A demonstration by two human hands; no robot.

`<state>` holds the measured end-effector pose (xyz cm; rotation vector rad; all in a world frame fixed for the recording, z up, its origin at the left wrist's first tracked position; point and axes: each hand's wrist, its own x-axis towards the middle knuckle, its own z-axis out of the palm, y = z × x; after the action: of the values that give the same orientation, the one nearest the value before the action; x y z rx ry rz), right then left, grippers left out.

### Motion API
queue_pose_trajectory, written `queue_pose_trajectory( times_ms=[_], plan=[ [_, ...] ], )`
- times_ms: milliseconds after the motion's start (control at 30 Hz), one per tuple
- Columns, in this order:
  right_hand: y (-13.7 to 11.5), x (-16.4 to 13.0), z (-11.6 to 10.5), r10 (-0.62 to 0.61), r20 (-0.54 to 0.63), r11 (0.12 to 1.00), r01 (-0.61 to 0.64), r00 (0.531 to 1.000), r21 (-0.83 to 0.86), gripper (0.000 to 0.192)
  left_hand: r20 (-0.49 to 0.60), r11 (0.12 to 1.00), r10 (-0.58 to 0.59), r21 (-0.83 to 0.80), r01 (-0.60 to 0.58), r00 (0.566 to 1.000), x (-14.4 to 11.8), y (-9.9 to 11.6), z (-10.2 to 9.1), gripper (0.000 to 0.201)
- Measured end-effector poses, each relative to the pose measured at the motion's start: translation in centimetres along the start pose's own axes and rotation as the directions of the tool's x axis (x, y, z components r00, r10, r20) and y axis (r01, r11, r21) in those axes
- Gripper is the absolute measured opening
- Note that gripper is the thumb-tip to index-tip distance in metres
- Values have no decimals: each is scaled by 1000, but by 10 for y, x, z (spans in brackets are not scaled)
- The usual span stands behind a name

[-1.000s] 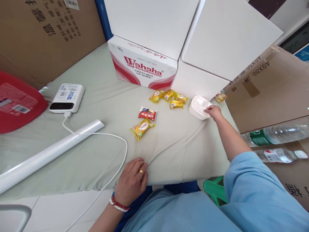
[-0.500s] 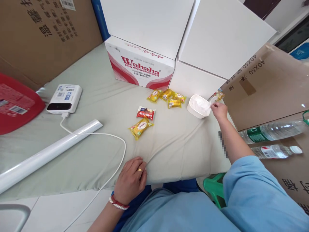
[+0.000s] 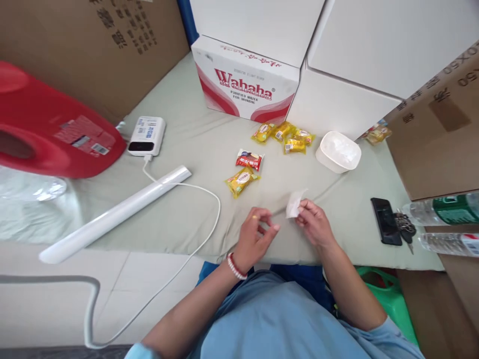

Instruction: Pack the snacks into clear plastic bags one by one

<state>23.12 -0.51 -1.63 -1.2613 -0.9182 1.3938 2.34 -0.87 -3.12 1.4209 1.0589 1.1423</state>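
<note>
My right hand point(image 3: 314, 220) pinches a small, thin white piece of tissue point(image 3: 295, 203) over the near part of the table. My left hand point(image 3: 257, 234) hovers just to its left, fingers curved and apart, holding nothing. Beyond the hands, a white bowl point(image 3: 325, 158) stands at the back right with crumpled white stuff inside, too pale to make out. A yellow-wrapped snack point(image 3: 241, 181) and a red snack packet point(image 3: 249, 159) touch each other ahead of my left hand. Several more yellow-wrapped snacks point(image 3: 294, 145) are clustered behind them.
A Wahaha carton point(image 3: 247, 89) and white boxes line the back. Leftward are a red jug point(image 3: 67, 129), a white charging device point(image 3: 147, 134), its cable and a white tube point(image 3: 119, 214). Rightward lie a phone point(image 3: 386, 222), keys point(image 3: 405, 227) and plastic bottles point(image 3: 449, 209).
My right hand has come back from the bowl toward the middle with the white tissue. My left hand has risen off the table edge and moved toward it. The view has shifted.
</note>
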Motion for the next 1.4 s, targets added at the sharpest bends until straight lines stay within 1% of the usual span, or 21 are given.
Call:
queue_pose_trajectory(
  times_ms=[33, 100, 200, 267, 333, 367, 433, 500, 567, 600, 633, 667, 733, 833, 933, 1000, 1067, 1133, 1233, 1300, 1400],
  plan=[
    [8, -5, 8, -15, 43, 998, 18, 999, -65, 26, 26, 994, -80, -67, 82, 996, 7, -3, 6, 29],
    [20, -11, 17, -37, 104, 987, 53, 994, -149, 27, 85, 962, -199, -174, 211, 976, 17, -11, 14, 30],
    [28, -15, 14, -28, 71, 995, 34, 997, -95, 27, 83, 876, -327, -348, 335, 941, 24, -22, 12, 36],
    [31, -17, 9, 24, 38, 999, -23, 999, -26, 27, 41, 818, -374, -455, 350, 927, 22, -27, 8, 38],
    [32, -19, 5, 75, 28, 997, -75, 997, 1, 28, 7, 798, -375, -506, 326, 927, 19, -31, 6, 39],
    [31, -20, 4, 72, 13, 997, -72, 997, -3, 29, -4, 802, -361, -512, 308, 933, 16, -33, 5, 38],
    [28, -22, 4, -15, -45, 998, 11, 999, -69, 26, -11, 825, -319, -496, 271, 948, 12, -36, 6, 35],
    [23, -22, 8, -176, -67, 959, 156, 982, -235, 26, -8, 857, -271, -458, 237, 963, 8, -37, 8, 31],
    [20, -20, 14, -275, -7, 879, 249, 961, -407, 41, 17, 889, -225, -406, 213, 974, 5, -36, 10, 29],
    [20, -18, 17, -279, 31, 850, 262, 960, -457, 44, 43, 902, -206, -378, 207, 978, 3, -35, 10, 28],
    [20, -15, 20, -259, 61, 840, 256, 964, -478, 41, 73, 912, -192, -355, 205, 979, 2, -33, 10, 28],
    [22, -13, 21, -223, 78, 852, 233, 972, -469, 34, 102, 915, -186, -345, 210, 977, 1, -32, 9, 28],
    [25, -9, 22, -142, 85, 920, 163, 986, -355, 20, 135, 898, -200, -370, 236, 970, -1, -30, 8, 28],
    [27, -7, 14, -11, 48, 999, 14, 999, -50, 23, 114, 819, -265, -498, 286, 957, -4, -27, 1, 29],
    [22, -10, 3, 102, -21, 974, -96, 995, 206, 27, 118, 714, -331, -617, 331, 936, -5, -22, -9, 30],
    [17, -14, -2, 154, -3, 941, -146, 988, 306, 28, 146, 660, -358, -658, 361, 922, -7, -19, -13, 31],
    [13, -18, -4, 183, 82, 910, -200, 980, 364, 30, 171, 634, -361, -676, 376, 917, -10, -16, -14, 30],
    [11, -22, -2, 187, 194, 885, -250, 963, 392, 41, 198, 624, -349, -680, 385, 916, -13, -13, -12, 29],
    [8, -22, 4, 230, 302, 880, -330, 925, 341, 57, 241, 605, -357, -676, 420, 902, -16, -11, -7, 28],
    [7, -18, 5, 276, 291, 882, -362, 916, 301, 54, 240, 583, -378, -689, 431, 894, -15, -11, -8, 28],
    [3, -12, -3, 274, 155, 888, -311, 949, 338, 43, 179, 558, -399, -731, 393, 899, -12, -11, -15, 29]
  ],
)
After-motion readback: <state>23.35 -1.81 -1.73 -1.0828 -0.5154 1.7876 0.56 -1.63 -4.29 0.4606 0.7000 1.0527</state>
